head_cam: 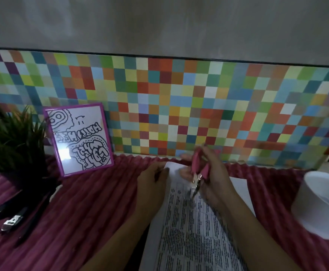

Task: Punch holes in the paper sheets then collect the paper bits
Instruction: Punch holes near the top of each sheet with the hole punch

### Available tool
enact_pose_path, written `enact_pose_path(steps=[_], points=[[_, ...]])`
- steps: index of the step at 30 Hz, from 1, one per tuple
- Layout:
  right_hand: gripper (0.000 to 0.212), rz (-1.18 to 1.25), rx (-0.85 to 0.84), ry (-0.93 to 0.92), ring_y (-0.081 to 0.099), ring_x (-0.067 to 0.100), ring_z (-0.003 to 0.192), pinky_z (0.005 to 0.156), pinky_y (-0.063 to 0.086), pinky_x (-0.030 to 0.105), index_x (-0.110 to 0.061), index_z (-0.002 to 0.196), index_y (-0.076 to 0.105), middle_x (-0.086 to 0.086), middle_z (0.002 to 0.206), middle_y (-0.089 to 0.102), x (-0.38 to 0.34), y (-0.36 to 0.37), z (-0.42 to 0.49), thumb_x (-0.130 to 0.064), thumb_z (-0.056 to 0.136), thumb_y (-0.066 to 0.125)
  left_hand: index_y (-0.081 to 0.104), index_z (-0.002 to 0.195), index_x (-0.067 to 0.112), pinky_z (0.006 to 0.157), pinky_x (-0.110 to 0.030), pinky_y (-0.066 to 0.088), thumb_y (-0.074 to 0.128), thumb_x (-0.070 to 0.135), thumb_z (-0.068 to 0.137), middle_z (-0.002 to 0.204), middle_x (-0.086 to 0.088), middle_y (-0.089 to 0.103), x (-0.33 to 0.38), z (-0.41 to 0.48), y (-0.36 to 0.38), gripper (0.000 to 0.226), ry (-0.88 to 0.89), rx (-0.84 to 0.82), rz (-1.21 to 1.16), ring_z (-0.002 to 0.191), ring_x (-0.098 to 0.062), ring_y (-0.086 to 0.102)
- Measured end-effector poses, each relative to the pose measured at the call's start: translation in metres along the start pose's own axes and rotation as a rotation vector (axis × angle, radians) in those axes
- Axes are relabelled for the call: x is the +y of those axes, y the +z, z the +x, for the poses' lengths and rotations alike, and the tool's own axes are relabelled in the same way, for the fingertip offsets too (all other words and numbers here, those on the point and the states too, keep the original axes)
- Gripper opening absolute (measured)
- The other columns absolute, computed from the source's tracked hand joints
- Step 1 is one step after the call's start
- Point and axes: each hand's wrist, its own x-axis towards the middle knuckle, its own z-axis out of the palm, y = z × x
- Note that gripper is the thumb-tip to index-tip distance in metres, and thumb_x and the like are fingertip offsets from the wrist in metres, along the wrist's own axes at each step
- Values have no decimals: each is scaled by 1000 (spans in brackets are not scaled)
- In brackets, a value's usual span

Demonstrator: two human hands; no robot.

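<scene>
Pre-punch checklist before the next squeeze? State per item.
1. Tool grip: right hand grips the pink hole punch: ok.
2. Sheet steadied: left hand holds the printed sheet at its upper left edge: ok.
3. Paper seated in the punch's metal head: blurred, cannot tell.
4. Container for bits: white bowl upright to the right of the sheet: ok.
5. Loose bits on the pink cloth: too dim, cannot tell.
</scene>
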Motion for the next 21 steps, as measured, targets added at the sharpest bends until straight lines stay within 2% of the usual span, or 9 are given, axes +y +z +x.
enact_pose_path(steps=[3,5,7,9,11,13,15,18,21], points=[[31,170,48,-118,69,26,73,69,58,40,-7,118,51,16,94,70,-16,8,8,-30,97,50,66,76,10,55,-29,43,60,7,90,61,2,59,-3,1,-2,16,-10,5,-34,58,-4,48],[19,218,60,-172,66,25,75,75,55,40,-14,111,53,11,88,67,-25,15,16,-24,95,53,60,70,8,52,-29,37,59,8,90,57,3,50,-5,0,-2,20,1,-8,-59,56,-6,42],[8,252,51,-218,59,24,68,71,51,38,-16,99,54,10,79,61,-30,25,25,-19,93,54,62,72,11,51,-24,35,59,9,91,56,9,48,-6,0,-1,19,-15,0,-85,54,-4,41],[14,280,46,-260,51,24,61,64,47,34,-15,92,54,11,74,53,-30,34,33,-26,86,60,67,81,14,50,-29,39,59,14,91,59,4,56,-8,0,1,13,-27,13,-108,56,-4,46],[29,288,36,-294,47,23,57,61,44,33,-15,85,56,11,70,48,-28,41,39,-43,82,60,68,87,16,58,-41,49,59,20,90,69,-5,66,-9,-1,2,11,-31,17,-147,62,-9,53],[39,295,16,-319,45,22,55,60,42,32,-14,84,57,11,67,49,-23,44,42,-52,82,56,69,88,16,66,-46,53,59,21,89,76,-6,69,-8,-3,2,11,-35,19,-173,66,-18,60],[40,291,-10,-335,45,22,55,59,42,31,-13,84,59,11,65,51,-18,44,45,-52,84,55,69,88,16,68,-43,55,60,19,89,78,-4,71,-6,-4,1,10,-29,27,-180,71,-24,64],[35,279,-22,-359,48,21,53,55,44,28,-10,87,58,10,63,52,-10,43,45,-45,89,53,70,89,16,66,-38,54,62,15,89,77,0,72,-3,-4,1,8,-18,43,-179,68,-17,63],[31,239,-28,-411,50,20,52,53,45,28,-7,89,58,10,63,53,-5,44,42,-36,94,48,69,90,15,68,-37,54,64,11,88,80,0,73,0,-4,1,7,-39,62,-213,75,-21,68]])
